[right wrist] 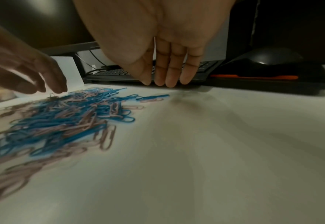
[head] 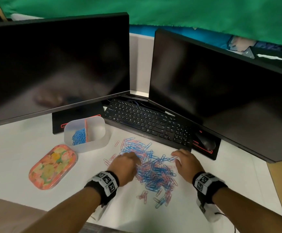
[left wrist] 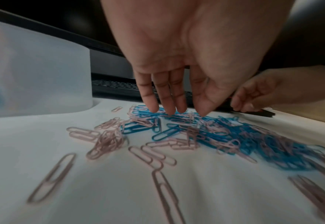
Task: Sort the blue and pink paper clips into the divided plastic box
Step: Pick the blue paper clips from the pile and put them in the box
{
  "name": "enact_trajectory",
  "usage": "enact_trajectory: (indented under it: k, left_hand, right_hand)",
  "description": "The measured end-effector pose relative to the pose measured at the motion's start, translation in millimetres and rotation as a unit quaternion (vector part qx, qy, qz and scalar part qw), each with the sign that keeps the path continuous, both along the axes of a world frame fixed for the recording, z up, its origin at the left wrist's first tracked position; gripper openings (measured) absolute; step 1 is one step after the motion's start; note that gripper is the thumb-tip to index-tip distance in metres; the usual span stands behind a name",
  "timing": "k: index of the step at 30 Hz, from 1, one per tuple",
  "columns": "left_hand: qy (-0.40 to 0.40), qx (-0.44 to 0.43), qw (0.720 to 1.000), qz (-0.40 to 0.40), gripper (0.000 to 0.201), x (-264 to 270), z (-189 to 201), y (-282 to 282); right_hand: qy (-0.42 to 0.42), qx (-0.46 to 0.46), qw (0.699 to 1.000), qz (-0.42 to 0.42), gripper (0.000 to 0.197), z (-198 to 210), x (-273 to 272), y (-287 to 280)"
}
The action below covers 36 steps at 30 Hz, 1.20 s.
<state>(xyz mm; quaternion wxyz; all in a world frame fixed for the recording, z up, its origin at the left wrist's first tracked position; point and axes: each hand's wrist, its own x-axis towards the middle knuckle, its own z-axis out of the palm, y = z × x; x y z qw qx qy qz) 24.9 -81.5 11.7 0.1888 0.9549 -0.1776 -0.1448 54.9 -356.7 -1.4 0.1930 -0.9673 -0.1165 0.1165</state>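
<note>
A mixed heap of blue and pink paper clips [head: 151, 167] lies on the white desk. The divided translucent box [head: 101, 142] stands at the back left; its left compartment holds blue clips [head: 78, 136], its right compartment looks empty. My left hand [head: 126, 163] hovers over the heap's left side, and its straight fingertips [left wrist: 154, 108] touch the clips at the far edge of the heap [left wrist: 205, 133]. My right hand [head: 184, 159] is open at the heap's right edge with its fingers [right wrist: 169, 75] straight, just above the desk beside the clips [right wrist: 66, 119], holding nothing.
The box's floral lid [head: 52, 167] lies at the left. A black keyboard [head: 147, 121] and mouse [head: 206, 140] sit right behind the heap, under two dark monitors [head: 56, 64]. Loose pink clips [left wrist: 148, 156] are scattered left of the heap.
</note>
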Motion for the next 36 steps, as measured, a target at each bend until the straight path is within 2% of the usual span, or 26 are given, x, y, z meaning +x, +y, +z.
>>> enact_trajectory:
  k: [3, 6, 12, 17, 22, 27, 32, 36]
  left_hand:
    - [0.012, 0.003, 0.996, 0.089, 0.034, 17.5, -3.5, 4.1]
    - [0.014, 0.010, 0.991, 0.136, 0.034, 31.6, -6.1, 11.1]
    - [0.013, 0.066, 0.992, 0.106, 0.026, 43.2, -12.0, 4.9]
    - [0.027, 0.077, 0.990, 0.117, 0.023, 46.1, -15.9, 6.9]
    - [0.063, 0.040, 0.986, 0.148, 0.024, 44.6, -16.1, 15.9]
    - [0.074, 0.023, 0.985, 0.156, 0.024, 42.2, -16.7, 26.8]
    - [0.079, 0.006, 0.986, 0.148, 0.027, 39.8, -14.4, 28.6]
    - [0.074, -0.073, 0.976, 0.194, 0.028, 42.9, -12.9, 30.0]
  right_hand:
    - [0.028, -0.011, 0.999, 0.028, 0.029, -4.6, 8.4, 3.1]
    - [0.049, -0.013, 0.998, 0.036, 0.024, -8.6, 11.7, 5.1]
    - [0.113, -0.034, 0.992, 0.037, 0.032, -7.1, 11.2, 5.6]
    - [0.141, -0.046, 0.988, 0.037, 0.032, -3.7, 8.4, 2.6]
    - [0.142, -0.044, 0.988, 0.047, 0.025, -2.4, 7.5, 1.3]
    - [0.123, 0.032, 0.992, -0.004, 0.009, 6.2, 11.1, 0.5]
    - [0.160, 0.090, 0.982, -0.037, 0.014, 16.7, 21.3, 8.2]
    - [0.182, 0.113, 0.976, -0.038, 0.016, 18.0, 25.9, 16.3]
